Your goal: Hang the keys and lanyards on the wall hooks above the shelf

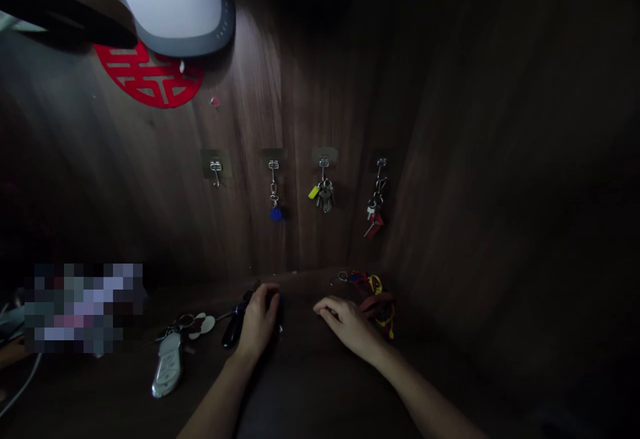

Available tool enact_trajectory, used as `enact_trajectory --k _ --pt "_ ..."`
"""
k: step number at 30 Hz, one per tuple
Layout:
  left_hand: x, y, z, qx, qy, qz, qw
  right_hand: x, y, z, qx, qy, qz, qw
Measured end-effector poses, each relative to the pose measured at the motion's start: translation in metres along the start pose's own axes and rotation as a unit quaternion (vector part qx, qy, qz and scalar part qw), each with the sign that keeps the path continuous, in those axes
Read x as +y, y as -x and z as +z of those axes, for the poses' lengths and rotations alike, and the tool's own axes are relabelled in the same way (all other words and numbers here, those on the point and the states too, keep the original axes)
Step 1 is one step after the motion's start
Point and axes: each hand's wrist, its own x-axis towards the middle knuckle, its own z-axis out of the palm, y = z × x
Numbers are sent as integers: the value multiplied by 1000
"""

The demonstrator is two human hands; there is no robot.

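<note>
My left hand (260, 322) lies palm down on a dark object (234, 324) on the dark wooden surface, its fingers curled over it. My right hand (347, 322) rests flat beside it, fingers stretched toward the left. Just right of that hand lies a tangle of keys with red and yellow cords (377, 295). A silver remote-like fob with a key ring (167, 362) lies to the left of my left hand. On the wooden wall, four hooks hold keys: an empty hook (215, 171), a blue tag (276, 212), a bunch with a yellow tag (323, 193), and a red-tagged bunch (375, 215).
A red paper-cut ornament (150, 79) sticks to the wall at upper left, partly under a grey-rimmed lamp or mirror (173, 5). A blurred patch (83, 309) sits at the left. A white cable (20, 385) runs along the lower left. The right side is a dark wooden wall.
</note>
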Motion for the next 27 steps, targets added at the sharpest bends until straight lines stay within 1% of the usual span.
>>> enact_trajectory --k 3,5,8,10,13,16,18,19,21,23,24,25,27 --pt "1 3 1 -57 -49 28 997 16 3 -3 86 48 -10 995" --pt "2 5 1 -87 -84 48 991 27 5 -10 143 80 -2 986" --pt "7 7 1 -122 -81 65 987 42 7 -26 219 138 53 965" --pt "11 8 2 -145 -53 75 985 50 9 -36 242 187 103 946" --pt "18 12 5 -172 -15 88 981 59 11 -45 239 238 144 930" --pt "26 15 9 -191 -1 90 977 62 10 -44 216 252 146 932" --pt "30 16 10 -190 0 95 977 62 10 -42 213 255 136 933" --pt "31 15 9 -179 -2 100 979 60 9 -42 218 254 124 934" --pt "31 11 5 -135 -16 107 985 56 9 -40 232 241 84 939" --pt "27 6 -1 -82 -38 100 991 51 8 -36 235 217 29 947" --pt "25 3 -4 -69 -48 89 992 48 8 -34 228 205 2 952" --pt "22 1 -7 -71 -58 76 993 46 8 -31 216 195 -23 956" --pt "19 -1 -12 -107 -74 52 990 42 7 -26 188 182 -59 963"
